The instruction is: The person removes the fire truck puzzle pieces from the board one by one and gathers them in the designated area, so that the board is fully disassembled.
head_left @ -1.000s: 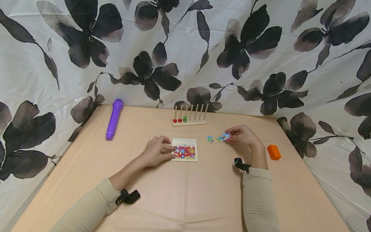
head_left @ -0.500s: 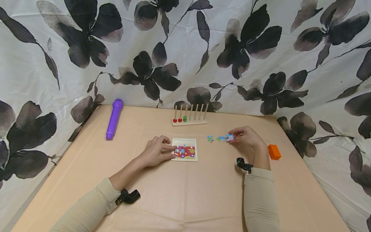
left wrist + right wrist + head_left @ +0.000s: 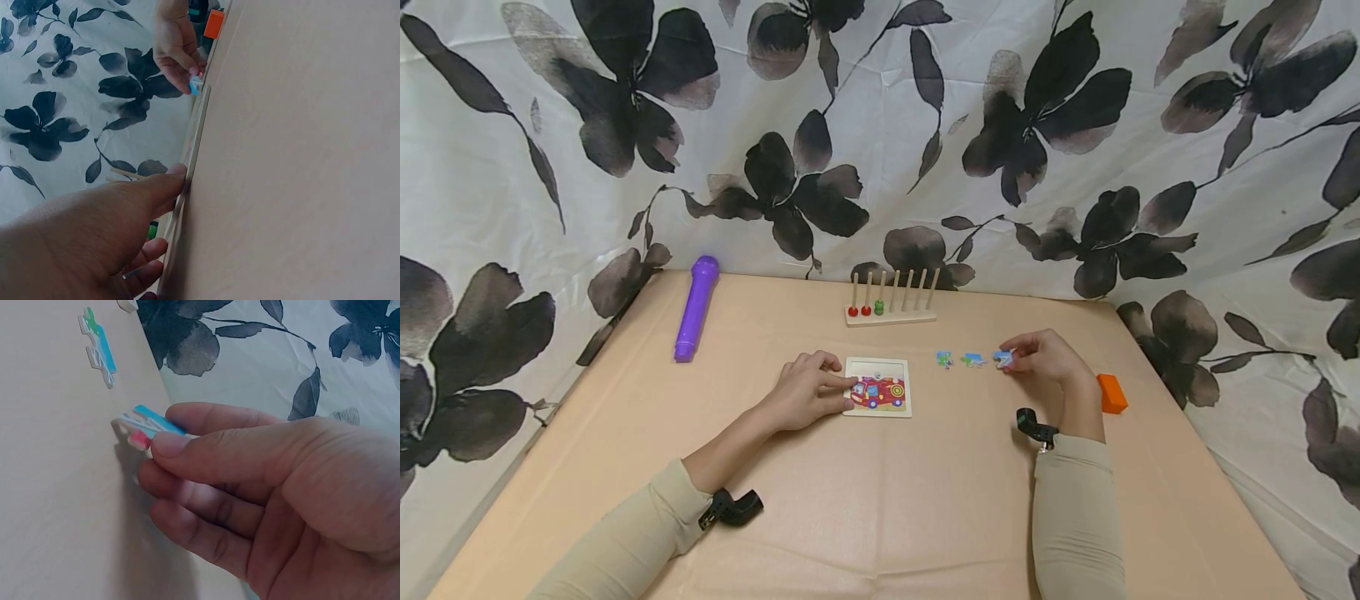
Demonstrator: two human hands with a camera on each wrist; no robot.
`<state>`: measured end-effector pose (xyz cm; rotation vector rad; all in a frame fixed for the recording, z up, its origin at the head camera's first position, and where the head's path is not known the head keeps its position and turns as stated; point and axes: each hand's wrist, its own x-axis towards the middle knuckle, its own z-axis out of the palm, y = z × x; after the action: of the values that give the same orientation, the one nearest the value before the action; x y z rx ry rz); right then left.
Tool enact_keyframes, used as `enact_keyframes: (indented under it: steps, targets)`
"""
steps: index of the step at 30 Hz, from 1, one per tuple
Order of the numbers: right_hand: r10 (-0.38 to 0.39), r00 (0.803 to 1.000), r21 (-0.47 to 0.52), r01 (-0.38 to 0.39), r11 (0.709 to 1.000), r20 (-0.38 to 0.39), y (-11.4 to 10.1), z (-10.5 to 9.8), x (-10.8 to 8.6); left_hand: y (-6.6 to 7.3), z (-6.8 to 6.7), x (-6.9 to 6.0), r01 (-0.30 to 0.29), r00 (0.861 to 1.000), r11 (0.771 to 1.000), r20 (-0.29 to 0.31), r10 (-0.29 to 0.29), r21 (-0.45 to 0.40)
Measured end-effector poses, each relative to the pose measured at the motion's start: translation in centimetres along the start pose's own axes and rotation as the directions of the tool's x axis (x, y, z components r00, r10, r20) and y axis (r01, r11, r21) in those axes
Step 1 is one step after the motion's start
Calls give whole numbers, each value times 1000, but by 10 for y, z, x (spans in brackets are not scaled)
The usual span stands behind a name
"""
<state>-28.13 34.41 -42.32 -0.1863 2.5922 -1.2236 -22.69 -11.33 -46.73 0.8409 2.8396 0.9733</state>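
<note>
My left hand (image 3: 808,390) holds the left edge of a wooden jigsaw board (image 3: 895,365) on the table; its framed picture shows a red fire truck below a bare white upper strip. In the left wrist view the thumb lies along the board's edge. To the right, my right hand (image 3: 1048,360) pinches a small jigsaw piece (image 3: 153,420) between thumb and forefinger. That piece is blue and white with a pink-red corner, held just at the tabletop. Two loose jigsaw pieces, a green-blue one (image 3: 943,359) and another (image 3: 973,360), lie in a row to its left.
Behind the board stands a wooden peg rack (image 3: 891,317) with several pegs and red and green beads. A purple microphone-shaped toy (image 3: 696,310) lies at the back left. An orange block (image 3: 1112,393) sits beside my right wrist. A floral cloth (image 3: 880,150) hangs behind the table.
My right hand has shifted to the right with its jigsaw piece, which now stands apart from the middle loose piece. My left hand and the board have stayed still.
</note>
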Motion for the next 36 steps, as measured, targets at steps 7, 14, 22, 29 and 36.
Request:
enact_keyframes:
  steps: [7,14,22,29,36]
  targets:
    - [31,999,3,-32,999,28,2,0,1,0,0,0,-2,1000,1000,-1,2,4]
    - [67,998,-27,-67,997,18,2,2,0,1,-2,0,-5,1000,1000,-2,5,6]
    - [80,997,-78,-78,994,12,4,1,-2,1,-2,-1,-15,1000,1000,-8,15,7]
    - [88,996,-70,-88,994,5,8,0,-1,1,-2,0,-8,1000,1000,-6,8,2]
    - [95,995,-72,-95,993,0,12,0,0,2,-3,-1,-15,1000,1000,-8,15,4]
